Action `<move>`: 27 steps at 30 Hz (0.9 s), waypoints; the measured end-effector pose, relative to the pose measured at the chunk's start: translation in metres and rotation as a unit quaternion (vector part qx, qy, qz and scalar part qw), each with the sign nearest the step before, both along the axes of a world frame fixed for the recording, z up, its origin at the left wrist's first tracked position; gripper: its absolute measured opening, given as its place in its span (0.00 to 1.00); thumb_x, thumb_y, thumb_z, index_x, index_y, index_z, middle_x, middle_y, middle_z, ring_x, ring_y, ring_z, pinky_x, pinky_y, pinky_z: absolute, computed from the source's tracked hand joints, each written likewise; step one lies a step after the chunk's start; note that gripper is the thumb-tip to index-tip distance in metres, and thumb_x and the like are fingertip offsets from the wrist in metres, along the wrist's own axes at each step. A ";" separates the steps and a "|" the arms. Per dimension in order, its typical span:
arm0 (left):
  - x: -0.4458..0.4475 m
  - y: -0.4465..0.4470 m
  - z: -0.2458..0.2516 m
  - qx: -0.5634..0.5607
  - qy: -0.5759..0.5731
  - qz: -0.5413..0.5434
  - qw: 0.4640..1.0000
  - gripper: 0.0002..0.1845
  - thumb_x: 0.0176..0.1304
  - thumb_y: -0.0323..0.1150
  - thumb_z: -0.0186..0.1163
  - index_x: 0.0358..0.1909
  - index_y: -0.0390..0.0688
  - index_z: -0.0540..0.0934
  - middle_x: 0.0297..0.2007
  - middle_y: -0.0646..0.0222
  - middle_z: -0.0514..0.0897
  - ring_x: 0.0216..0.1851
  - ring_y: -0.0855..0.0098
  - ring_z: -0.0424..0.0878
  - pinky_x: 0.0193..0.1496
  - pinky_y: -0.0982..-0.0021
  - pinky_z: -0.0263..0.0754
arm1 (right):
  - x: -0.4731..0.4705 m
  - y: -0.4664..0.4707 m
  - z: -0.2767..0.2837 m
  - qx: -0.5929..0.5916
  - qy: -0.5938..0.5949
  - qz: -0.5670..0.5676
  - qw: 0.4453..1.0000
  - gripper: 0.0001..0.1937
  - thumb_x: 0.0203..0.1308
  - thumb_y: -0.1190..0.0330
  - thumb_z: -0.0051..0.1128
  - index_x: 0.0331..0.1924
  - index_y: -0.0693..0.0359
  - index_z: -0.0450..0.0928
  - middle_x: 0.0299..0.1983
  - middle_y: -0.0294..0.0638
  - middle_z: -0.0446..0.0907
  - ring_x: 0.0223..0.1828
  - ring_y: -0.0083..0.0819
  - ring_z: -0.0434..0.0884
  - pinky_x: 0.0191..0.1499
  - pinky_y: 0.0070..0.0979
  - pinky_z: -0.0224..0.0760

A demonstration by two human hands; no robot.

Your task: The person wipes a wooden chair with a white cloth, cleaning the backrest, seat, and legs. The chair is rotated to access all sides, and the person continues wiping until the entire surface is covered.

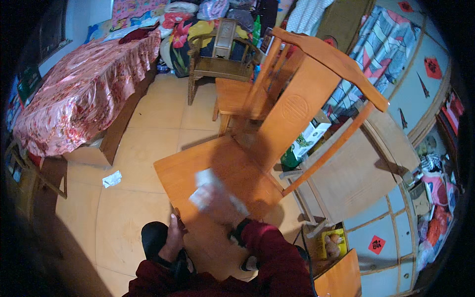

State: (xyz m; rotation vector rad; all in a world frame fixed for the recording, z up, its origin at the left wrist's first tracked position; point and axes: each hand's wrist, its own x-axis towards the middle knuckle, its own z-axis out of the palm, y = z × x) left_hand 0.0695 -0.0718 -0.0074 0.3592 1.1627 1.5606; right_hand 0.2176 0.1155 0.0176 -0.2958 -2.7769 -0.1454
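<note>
A wooden chair (178, 163) with a carved round emblem on its back splat (297, 107) stands before me, its seat toward my body. My right hand (219, 208) presses a white cloth or paper wipe (206, 185) on the seat; hand and wipe are blurred. At the near left corner of the seat, my left hand (174, 234) rests with its thumb up against the edge. Whether its fingers wrap under the seat is hidden. A dark shadow falls across the seat and splat.
A bed with a pink floral cover (89, 89) stands left. Behind are a dark wooden armchair (222, 67) and another orange wooden chair (237, 92). A wooden table (356, 174) stands right, near cabinets (371, 230). A crumpled white paper (112, 179) lies on the tiled floor (126, 215).
</note>
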 end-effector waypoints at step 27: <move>0.000 -0.006 -0.005 0.153 -0.090 -0.031 0.984 0.23 0.68 0.33 0.57 0.63 0.39 0.68 0.54 0.62 0.78 0.55 0.62 0.77 0.58 0.58 0.75 | 0.125 0.042 -0.001 -0.109 -0.062 -0.455 0.881 0.34 0.67 0.46 0.44 0.71 0.57 0.60 0.70 0.69 0.52 0.71 0.61 0.54 0.67 0.51 0.51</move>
